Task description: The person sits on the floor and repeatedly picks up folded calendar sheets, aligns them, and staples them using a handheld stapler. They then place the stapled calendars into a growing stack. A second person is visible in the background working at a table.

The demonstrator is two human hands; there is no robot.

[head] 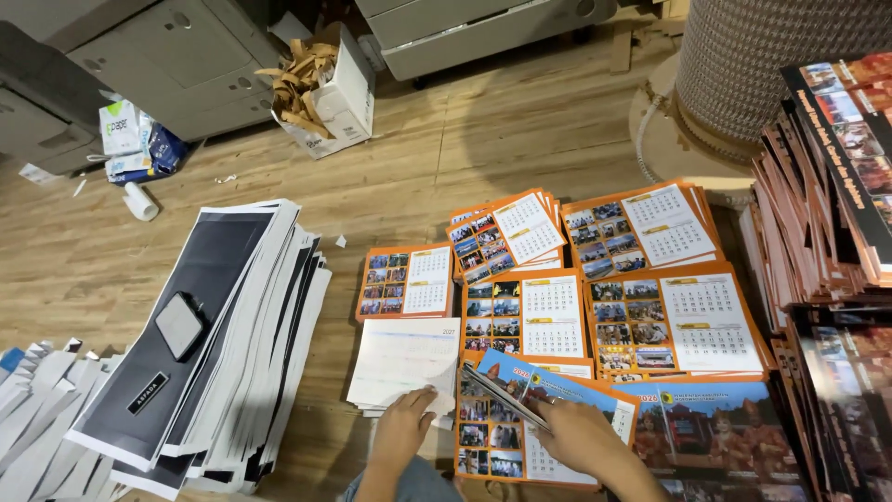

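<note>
Orange calendar sheets [520,409] under left hand [401,429] and right hand [578,435]

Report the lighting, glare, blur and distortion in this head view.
Head view: even indoor light, soft shadows; mild glare on the glossy calendar sheets; wide-angle bending at the edges; the sheet under the right hand slightly motion-blurred; left hand sharp.
</note>
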